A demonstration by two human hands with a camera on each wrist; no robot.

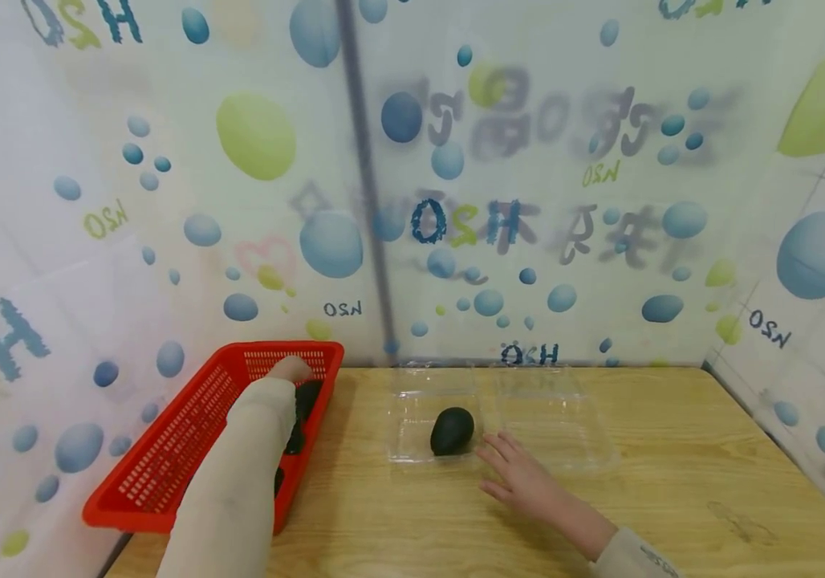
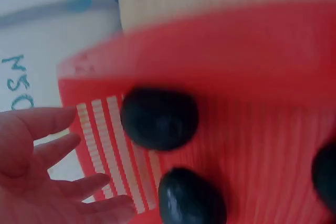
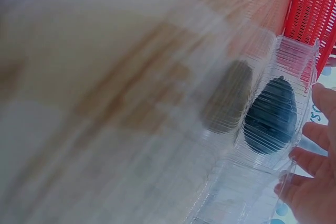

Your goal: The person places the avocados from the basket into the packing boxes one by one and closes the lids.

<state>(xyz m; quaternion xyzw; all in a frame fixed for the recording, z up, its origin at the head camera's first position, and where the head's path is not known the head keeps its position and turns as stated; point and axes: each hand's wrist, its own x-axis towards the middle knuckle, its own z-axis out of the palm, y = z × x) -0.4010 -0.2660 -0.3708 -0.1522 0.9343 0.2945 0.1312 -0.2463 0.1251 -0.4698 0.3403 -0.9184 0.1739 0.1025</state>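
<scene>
My left hand point(image 1: 291, 369) reaches into the far end of a red plastic basket point(image 1: 188, 417). In the left wrist view its fingers are spread and hold nothing, beside two dark avocados point(image 2: 160, 119) lying in the basket. One more avocado point(image 2: 325, 177) shows at that view's right edge. A single dark avocado point(image 1: 452, 430) lies in the left part of a clear plastic container point(image 1: 550, 425) on the table. My right hand point(image 1: 524, 482) is at the container's near side, fingers extended, fingertips right at its edge in the right wrist view.
The wooden table point(image 1: 398, 522) reaches back to a patterned curtain point(image 1: 564, 160) that also hangs along both sides. The basket stands at the table's left, next to the curtain. The left sleeve point(image 1: 232, 482) covers part of the basket.
</scene>
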